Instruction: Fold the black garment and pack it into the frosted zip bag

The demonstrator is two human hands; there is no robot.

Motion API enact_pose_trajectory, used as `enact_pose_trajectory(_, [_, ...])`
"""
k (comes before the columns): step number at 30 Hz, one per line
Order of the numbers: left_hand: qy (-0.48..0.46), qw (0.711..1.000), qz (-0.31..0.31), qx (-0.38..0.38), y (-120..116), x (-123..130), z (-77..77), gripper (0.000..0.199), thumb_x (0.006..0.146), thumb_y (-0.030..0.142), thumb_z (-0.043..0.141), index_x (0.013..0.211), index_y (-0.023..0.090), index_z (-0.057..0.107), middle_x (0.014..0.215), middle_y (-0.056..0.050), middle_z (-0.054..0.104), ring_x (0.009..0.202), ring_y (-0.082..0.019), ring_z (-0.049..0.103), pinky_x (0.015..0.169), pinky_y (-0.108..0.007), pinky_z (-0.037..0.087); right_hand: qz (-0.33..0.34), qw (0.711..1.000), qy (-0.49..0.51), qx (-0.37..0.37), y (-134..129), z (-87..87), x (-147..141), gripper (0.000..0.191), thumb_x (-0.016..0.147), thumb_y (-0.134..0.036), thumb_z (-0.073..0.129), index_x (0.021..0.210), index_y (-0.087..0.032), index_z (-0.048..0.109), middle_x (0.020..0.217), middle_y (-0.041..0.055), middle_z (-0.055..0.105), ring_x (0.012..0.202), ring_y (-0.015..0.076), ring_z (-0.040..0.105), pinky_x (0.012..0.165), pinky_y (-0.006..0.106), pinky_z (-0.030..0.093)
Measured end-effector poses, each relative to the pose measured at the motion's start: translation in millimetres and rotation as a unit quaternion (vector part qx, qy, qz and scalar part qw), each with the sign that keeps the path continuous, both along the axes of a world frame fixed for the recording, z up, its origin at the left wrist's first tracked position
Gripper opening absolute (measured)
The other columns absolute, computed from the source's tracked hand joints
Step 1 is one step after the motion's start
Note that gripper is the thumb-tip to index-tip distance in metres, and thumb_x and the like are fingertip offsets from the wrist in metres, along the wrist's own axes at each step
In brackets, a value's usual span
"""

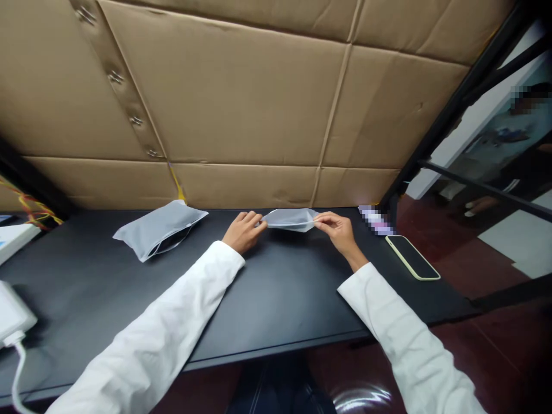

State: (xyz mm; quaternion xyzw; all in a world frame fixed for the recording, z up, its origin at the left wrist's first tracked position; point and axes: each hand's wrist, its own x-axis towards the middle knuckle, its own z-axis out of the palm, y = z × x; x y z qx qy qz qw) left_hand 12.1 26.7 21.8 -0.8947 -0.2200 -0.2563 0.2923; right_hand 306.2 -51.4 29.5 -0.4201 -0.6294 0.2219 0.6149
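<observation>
A translucent frosted plastic bag [290, 218] is held near the back of the black table, close to the cardboard panel. My left hand [245, 231] pinches its left end, fingers curled. At the right end, my right hand [337, 229] grips the bag's edge between thumb and fingers. The bag's near edge is stretched between both hands. To the left of my left hand lies a second frosted bag [161, 225], its mouth gaping slightly toward the right front. What either bag contains cannot be seen.
A phone in a pale yellow-green case [413, 257] lies at the table's right, beside a blurred-out purple item [376, 220]. A white device [15, 313] with a cable stands at the left edge. Cardboard [224, 103] walls off the back. Another person is beyond the black frame, right.
</observation>
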Motion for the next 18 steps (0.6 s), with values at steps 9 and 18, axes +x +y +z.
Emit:
enact_pose_trajectory(9, [-0.014, 0.996, -0.026, -0.086, 5, -7, -7.5, 0.020, 0.097, 0.019, 0.041, 0.086, 0.018, 0.056, 0.086, -0.009, 0.060, 0.076, -0.021, 0.054, 0.068, -0.033, 0.042, -0.061, 0.993, -0.078, -0.070, 20, -29.9, 32, 0.022, 0.075, -0.039, 0.074, 0.079, -0.018, 0.073, 0.089, 0.0077, 0.074, 0.086, 0.0209, 0.069, 0.083, 0.037, 0.055])
enact_pose_trajectory(18, [-0.096, 0.947, -0.042, -0.302, 4, -16, -12.4, 0.034, 0.098, 0.050, 0.040, 0.103, 0.018, 0.053, 0.116, -0.011, 0.061, 0.101, -0.023, 0.062, 0.088, -0.034, 0.051, -0.150, 0.950, -0.254, -0.098, 25, -46.7, 43, 0.045, 0.080, -0.032, 0.070, 0.122, -0.018, 0.063, 0.119, 0.0125, 0.069, 0.108, 0.0257, 0.065, 0.097, 0.045, 0.051])
